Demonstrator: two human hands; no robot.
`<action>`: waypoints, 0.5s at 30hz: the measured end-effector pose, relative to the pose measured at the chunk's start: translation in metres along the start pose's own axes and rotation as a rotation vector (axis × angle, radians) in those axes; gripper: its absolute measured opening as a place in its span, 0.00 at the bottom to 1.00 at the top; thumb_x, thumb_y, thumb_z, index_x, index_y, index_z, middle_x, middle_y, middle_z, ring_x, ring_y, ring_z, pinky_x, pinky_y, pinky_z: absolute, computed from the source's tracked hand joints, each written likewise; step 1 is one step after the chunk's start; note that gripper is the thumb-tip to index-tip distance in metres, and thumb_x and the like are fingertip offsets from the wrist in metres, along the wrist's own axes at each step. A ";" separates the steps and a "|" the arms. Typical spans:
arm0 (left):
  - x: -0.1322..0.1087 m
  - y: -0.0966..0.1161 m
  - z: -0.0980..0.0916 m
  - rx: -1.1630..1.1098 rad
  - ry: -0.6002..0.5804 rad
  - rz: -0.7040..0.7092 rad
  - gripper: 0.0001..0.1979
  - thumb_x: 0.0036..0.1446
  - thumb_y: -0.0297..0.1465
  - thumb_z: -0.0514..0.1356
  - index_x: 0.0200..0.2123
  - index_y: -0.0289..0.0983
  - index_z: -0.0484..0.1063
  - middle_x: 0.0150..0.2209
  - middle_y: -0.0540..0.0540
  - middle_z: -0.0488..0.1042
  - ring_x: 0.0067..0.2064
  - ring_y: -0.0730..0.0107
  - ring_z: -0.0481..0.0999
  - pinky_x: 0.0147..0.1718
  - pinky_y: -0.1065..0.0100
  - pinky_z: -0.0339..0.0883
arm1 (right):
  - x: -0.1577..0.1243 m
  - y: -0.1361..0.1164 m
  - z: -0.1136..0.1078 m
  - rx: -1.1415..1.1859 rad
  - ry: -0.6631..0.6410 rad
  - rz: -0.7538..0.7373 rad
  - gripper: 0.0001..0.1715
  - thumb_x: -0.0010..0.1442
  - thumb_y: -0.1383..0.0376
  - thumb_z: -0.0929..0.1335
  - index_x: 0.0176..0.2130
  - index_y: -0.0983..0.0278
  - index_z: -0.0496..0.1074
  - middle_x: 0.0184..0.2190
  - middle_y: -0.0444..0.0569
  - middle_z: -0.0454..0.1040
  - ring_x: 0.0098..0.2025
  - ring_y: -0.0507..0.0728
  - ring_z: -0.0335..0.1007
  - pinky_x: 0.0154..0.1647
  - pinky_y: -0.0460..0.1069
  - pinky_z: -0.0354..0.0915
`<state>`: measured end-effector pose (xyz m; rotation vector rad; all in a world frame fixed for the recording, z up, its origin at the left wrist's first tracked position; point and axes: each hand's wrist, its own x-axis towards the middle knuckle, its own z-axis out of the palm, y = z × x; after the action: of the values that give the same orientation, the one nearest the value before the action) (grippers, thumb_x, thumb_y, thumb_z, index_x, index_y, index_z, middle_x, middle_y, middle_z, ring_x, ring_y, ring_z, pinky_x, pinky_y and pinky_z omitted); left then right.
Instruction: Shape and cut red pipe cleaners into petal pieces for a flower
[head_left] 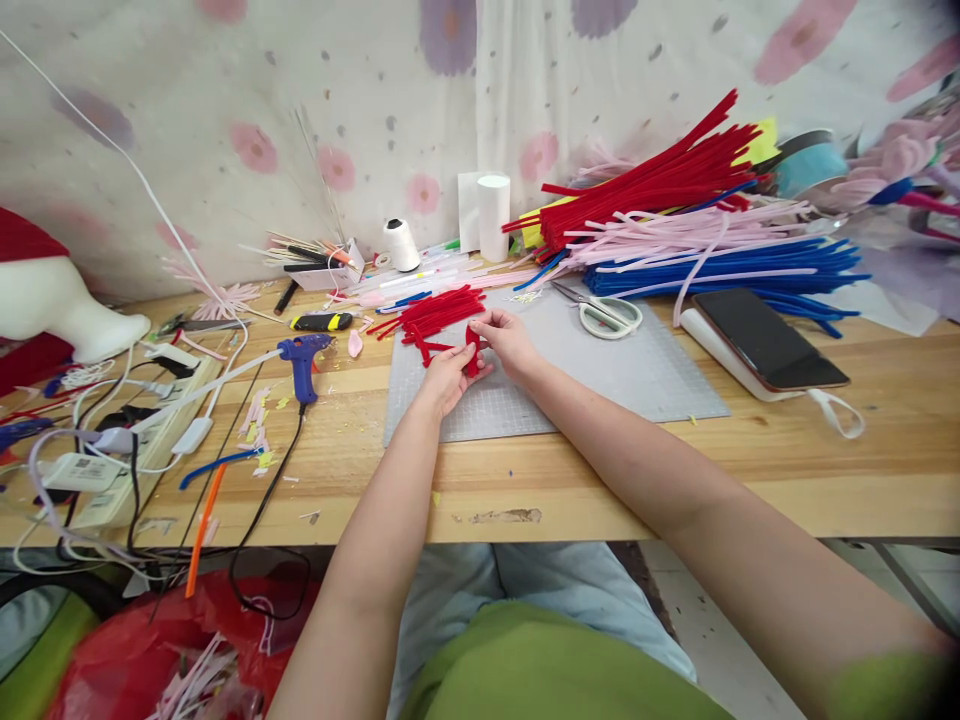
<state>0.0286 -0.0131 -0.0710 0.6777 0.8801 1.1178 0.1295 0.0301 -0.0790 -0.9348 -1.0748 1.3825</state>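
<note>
Between both hands is a small red fuzzy piece (pixel 472 350), held above the grey cutting mat (pixel 585 375). My left hand (pixel 448 378) pinches it from the left and below. From the upper right, my right hand (pixel 504 340) grips the top of the same piece with thumb and fingers. Just behind the hands lies a pile of short red pipe cleaners (pixel 442 312), with a few loose ones beside my left hand. White-handled scissors (pixel 611 316) rest on the mat to the right of my right hand.
Bundles of long red (pixel 652 185), pink and blue pipe cleaners (pixel 720 268) fill the back right. A phone (pixel 772 338) lies at right. At left are a blue glue gun (pixel 301 362), a yellow-black cutter (pixel 321 322) and a cabled power strip (pixel 142 450). Thread spool (pixel 402 246) behind.
</note>
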 end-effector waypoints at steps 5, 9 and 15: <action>0.001 -0.002 -0.001 0.088 0.055 0.004 0.03 0.52 0.22 0.57 0.30 0.29 0.71 0.25 0.49 0.72 0.25 0.81 0.71 0.42 0.63 0.69 | 0.001 -0.002 -0.004 -0.051 -0.045 0.022 0.15 0.43 0.60 0.70 0.22 0.64 0.60 0.19 0.39 0.63 0.21 0.46 0.56 0.23 0.44 0.55; 0.000 -0.003 -0.002 0.230 0.124 -0.007 0.04 0.53 0.25 0.57 0.32 0.30 0.71 0.26 0.45 0.75 0.29 0.73 0.76 0.37 0.64 0.70 | 0.003 -0.008 -0.015 -0.110 -0.223 0.082 0.17 0.41 0.57 0.71 0.25 0.66 0.66 0.19 0.39 0.64 0.19 0.45 0.52 0.20 0.43 0.50; -0.002 -0.005 -0.002 0.306 0.097 0.034 0.06 0.52 0.28 0.59 0.33 0.31 0.71 0.26 0.46 0.75 0.28 0.73 0.76 0.34 0.67 0.70 | 0.005 -0.013 -0.023 -0.191 -0.311 0.059 0.15 0.41 0.57 0.71 0.25 0.67 0.69 0.19 0.41 0.65 0.21 0.45 0.54 0.22 0.44 0.50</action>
<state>0.0288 -0.0166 -0.0754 0.8983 1.1400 1.0630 0.1546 0.0375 -0.0725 -0.9125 -1.4439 1.5265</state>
